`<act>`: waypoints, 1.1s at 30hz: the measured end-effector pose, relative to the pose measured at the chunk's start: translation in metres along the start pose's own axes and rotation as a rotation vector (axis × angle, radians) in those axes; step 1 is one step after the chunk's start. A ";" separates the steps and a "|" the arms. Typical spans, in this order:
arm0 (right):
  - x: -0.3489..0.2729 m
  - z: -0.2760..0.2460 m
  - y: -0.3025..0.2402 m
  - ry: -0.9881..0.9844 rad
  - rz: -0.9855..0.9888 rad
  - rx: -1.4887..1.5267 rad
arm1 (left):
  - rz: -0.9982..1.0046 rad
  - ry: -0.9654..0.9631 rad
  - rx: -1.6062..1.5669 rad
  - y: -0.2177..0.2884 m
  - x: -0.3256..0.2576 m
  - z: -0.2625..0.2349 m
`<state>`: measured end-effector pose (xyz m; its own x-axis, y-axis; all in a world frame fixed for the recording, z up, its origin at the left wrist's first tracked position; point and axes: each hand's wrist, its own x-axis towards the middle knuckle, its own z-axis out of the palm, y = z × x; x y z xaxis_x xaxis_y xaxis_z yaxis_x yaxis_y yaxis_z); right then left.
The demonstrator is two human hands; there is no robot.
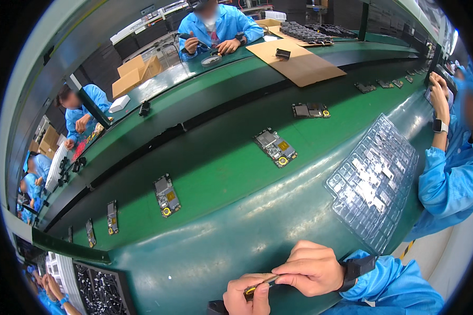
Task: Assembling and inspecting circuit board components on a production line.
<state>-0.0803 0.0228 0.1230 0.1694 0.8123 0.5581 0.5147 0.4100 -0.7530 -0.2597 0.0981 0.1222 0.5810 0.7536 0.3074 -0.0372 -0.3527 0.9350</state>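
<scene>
Near the bottom edge, the left hand [245,296] grips a small circuit board [261,284], its long axis running left-right, while the right hand [311,269] pinches its right end.

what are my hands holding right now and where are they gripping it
Both hands hold one small circuit board: the left hand grips its near end, the right hand pinches its far end.

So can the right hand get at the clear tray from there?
Probably yes: the right hand pinches a small part with the left hand, and the clear tray lies just beyond it, nothing between. It must let go first.
</scene>
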 end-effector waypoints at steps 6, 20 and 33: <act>0.010 0.000 0.004 -0.036 0.016 -0.041 | -0.077 -0.036 0.043 0.007 0.015 -0.014; 0.021 0.020 -0.022 -0.589 0.544 -0.027 | -0.141 -0.299 0.116 0.007 0.021 -0.065; 0.087 0.100 0.038 0.153 0.792 0.750 | -0.328 0.154 -0.129 -0.074 0.056 -0.120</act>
<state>-0.1300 0.1508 0.1078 0.3550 0.9178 -0.1778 -0.4179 -0.0144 -0.9084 -0.3218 0.2331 0.0919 0.4503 0.8929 0.0025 0.0224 -0.0141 0.9996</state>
